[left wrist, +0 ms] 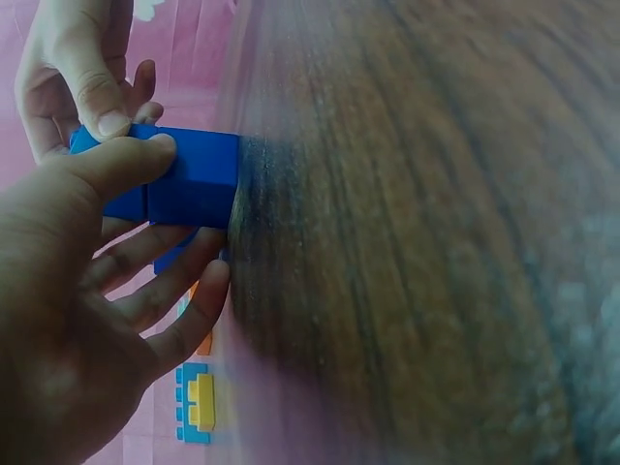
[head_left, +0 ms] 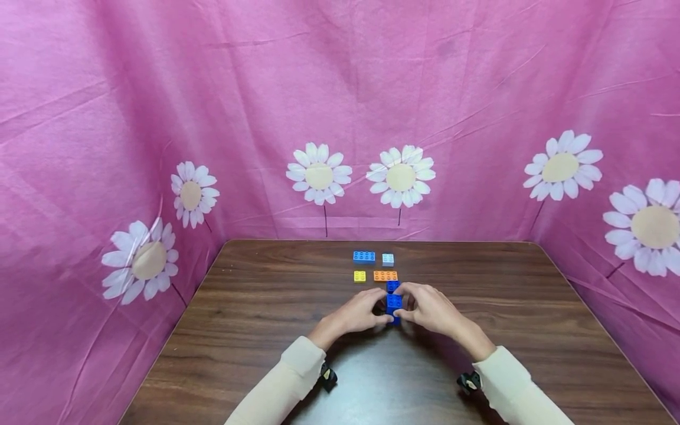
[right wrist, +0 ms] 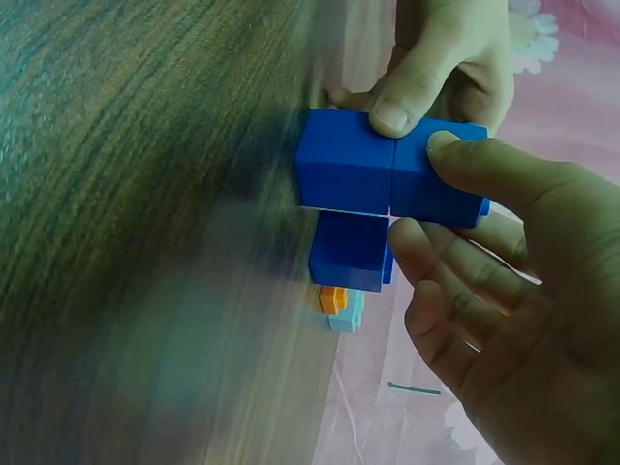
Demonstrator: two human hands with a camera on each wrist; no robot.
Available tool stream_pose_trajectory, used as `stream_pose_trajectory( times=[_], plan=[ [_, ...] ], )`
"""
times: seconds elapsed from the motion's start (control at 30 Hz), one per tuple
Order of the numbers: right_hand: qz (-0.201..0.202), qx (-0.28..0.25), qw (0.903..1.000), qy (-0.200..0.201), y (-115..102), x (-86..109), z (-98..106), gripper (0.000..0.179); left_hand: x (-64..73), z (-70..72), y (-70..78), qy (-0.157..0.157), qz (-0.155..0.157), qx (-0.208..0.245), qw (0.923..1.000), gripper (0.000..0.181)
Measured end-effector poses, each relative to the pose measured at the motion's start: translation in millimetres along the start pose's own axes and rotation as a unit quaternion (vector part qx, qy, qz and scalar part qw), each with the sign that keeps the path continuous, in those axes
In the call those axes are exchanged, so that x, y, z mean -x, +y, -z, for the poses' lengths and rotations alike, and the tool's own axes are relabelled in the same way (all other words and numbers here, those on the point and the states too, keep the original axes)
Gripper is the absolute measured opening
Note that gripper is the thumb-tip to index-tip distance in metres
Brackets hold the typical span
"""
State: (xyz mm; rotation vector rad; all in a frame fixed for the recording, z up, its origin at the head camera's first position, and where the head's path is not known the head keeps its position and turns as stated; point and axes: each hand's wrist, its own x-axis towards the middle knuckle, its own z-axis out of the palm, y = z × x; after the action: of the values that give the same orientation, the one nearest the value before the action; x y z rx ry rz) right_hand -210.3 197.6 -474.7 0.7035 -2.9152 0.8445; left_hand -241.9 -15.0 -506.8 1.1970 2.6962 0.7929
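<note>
Two dark blue toy building bricks stand stacked, the upper blue brick (head_left: 394, 300) pressed close on the lower blue brick (right wrist: 344, 163), with only a thin seam between. My left hand (head_left: 363, 311) holds the lower brick from the left, its thumb on the near side. From the right, my right hand (head_left: 432, 308) pinches the upper brick, thumb on its near face and fingers behind. Just behind the stack sits a third blue brick (right wrist: 347, 250), apart from my fingers. The far fingertips of both hands are partly hidden by the bricks.
Past the stack lie an orange brick (head_left: 385, 275), a small yellow brick (head_left: 359, 276), a long lighter blue brick (head_left: 363, 256) and a small pale blue brick (head_left: 388, 260). They rest on the brown wooden table (head_left: 255, 330). A pink flowered cloth (head_left: 361, 88) hangs around it.
</note>
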Motion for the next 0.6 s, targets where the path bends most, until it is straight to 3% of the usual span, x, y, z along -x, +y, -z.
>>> stream_pose_trajectory(
  times=[0.3,0.6],
  plan=[
    [0.004,0.026,0.9996,-0.009,-2.6,-1.5,0.4,0.033,-0.1,2.2,-0.6,0.01,-0.012,-0.001,0.9999,0.029],
    [0.027,0.026,0.9993,0.004,-6.0,-4.3,1.9,0.031,-1.9,2.8,-4.2,0.013,-0.007,0.038,0.9992,0.027]
  ],
)
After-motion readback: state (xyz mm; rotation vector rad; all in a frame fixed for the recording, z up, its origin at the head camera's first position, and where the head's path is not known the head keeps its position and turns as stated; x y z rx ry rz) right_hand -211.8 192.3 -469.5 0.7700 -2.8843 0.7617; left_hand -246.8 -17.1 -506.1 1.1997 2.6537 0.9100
